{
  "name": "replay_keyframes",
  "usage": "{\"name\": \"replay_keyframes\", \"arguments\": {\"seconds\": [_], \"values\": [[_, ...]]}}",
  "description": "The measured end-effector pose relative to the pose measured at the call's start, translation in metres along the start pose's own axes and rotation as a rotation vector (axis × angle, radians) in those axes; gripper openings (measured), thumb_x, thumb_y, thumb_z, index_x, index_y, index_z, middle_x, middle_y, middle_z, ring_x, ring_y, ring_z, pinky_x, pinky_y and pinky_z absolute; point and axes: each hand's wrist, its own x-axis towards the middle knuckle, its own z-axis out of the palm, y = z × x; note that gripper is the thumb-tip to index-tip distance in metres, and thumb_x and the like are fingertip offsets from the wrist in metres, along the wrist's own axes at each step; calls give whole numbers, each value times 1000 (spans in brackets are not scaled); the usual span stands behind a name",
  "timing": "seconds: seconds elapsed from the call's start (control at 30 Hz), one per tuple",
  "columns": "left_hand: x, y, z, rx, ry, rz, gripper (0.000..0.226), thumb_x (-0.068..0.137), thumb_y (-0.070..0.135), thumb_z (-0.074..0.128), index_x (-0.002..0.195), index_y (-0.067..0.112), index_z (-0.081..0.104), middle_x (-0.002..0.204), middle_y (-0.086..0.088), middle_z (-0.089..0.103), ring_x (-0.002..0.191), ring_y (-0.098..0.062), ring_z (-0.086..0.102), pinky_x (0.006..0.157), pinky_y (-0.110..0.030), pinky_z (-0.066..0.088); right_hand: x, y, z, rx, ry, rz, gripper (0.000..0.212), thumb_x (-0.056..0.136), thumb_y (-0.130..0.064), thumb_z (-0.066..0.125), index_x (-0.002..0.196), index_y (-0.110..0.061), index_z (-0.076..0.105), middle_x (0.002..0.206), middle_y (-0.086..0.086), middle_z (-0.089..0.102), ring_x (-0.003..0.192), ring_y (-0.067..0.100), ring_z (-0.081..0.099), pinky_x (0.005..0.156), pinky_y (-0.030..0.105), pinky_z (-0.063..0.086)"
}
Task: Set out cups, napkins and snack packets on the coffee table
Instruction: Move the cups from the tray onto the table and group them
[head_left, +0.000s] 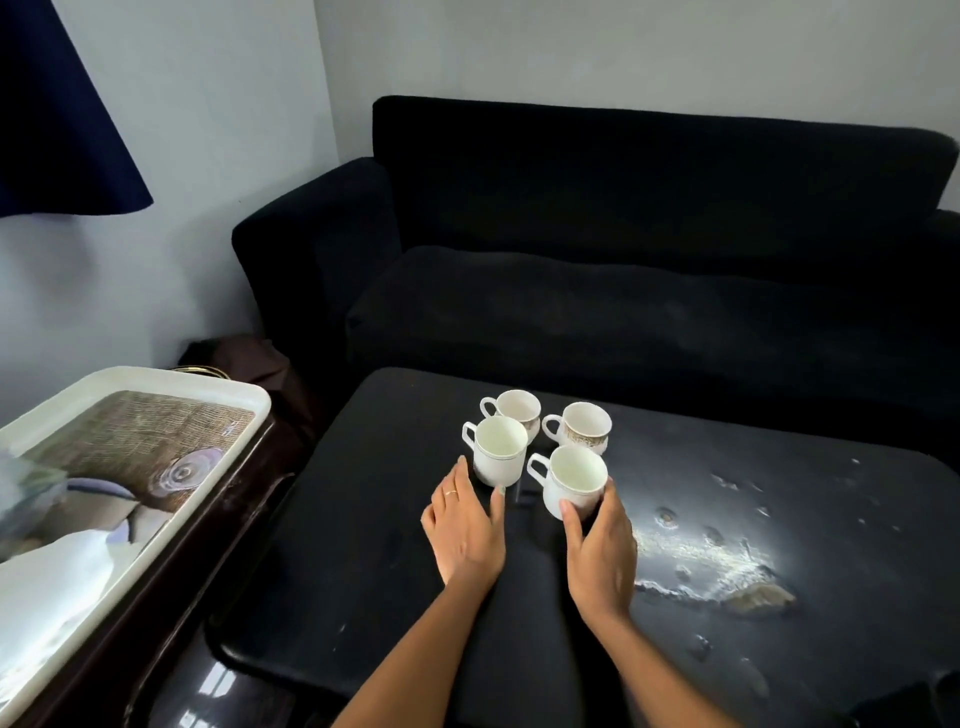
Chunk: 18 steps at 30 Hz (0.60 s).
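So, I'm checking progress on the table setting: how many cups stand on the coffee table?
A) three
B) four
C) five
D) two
B: four white cups stand in a cluster on the coffee table, two behind and two in front, with the right hand wrapped round the nearest one.

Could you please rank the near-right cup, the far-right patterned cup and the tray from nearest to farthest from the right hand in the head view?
Measured from the right hand:
1. Near-right cup: held in its fingers, front right of the cluster.
2. Far-right patterned cup: just behind it on the coffee table.
3. Tray: on the side surface, far left.
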Motion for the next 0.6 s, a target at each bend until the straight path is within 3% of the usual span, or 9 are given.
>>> {"name": "replay_keyframes", "arguments": {"seconds": [0.23,0.6], "values": [[10,2,10,89,62,-11,54,97,50,37,146,30,28,142,8,44,134,-16,30,103,-37,26,20,5,6,-67,-12,-49,64,92,-34,53,144,-6,28,132,13,53,121,28,50,103,40,36],[12,1,13,57,99,-11,51,92,53,45,138,30,38,137,4,49,130,-18,34,101,-38,27,22,6,8,-89,-38,-52,65,94,-32,49,147,-7,21,135,13,50,124,29,46,105,42,33]]}}
